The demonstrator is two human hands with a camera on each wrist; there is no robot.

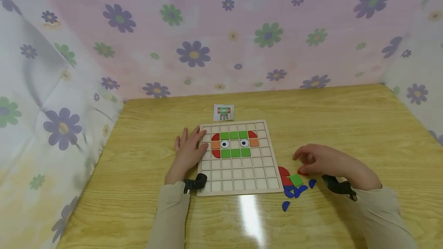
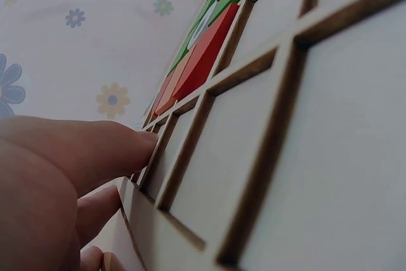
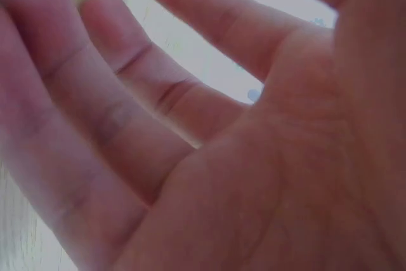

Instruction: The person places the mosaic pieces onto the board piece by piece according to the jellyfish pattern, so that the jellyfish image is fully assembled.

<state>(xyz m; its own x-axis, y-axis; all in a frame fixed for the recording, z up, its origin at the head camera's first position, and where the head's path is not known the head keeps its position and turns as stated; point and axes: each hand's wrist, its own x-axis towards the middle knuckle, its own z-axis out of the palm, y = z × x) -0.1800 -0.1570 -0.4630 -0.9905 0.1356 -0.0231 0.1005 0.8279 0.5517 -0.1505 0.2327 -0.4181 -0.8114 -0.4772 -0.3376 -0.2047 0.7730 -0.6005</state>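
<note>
Red piece (image 1: 302, 171), one: on the table right of the board, at the fingertips of the right hand (image 1: 323, 160). Fingers bent, with a gap between them; whether they pinch the piece or only touch it cannot be told.

Loose pieces, beside the board's lower right corner: red pieces (image 1: 283, 171); one green square (image 1: 296, 180); several blue pieces (image 1: 285, 206), some overlapping, one set apart toward the near side.

Wooden board (image 1: 247, 174), one, gridded, flat on the table. Laid in its upper part: green squares (image 1: 234, 135), three above and three below; two round eyes (image 1: 225, 144) with a bare cell between; an orange square (image 1: 254, 142) at either side; curved red corners (image 1: 216, 153) at three corners.

Left hand (image 1: 188, 149): fingers spread, grasping nothing, resting at the board's left edge, thumb on the rim.

Picture card (image 1: 223, 112), one, beyond the board: green and red figure.

Wooden table (image 1: 131, 172); beige sleeves (image 1: 171, 210); flowered cloth (image 1: 221, 30) behind.
</note>
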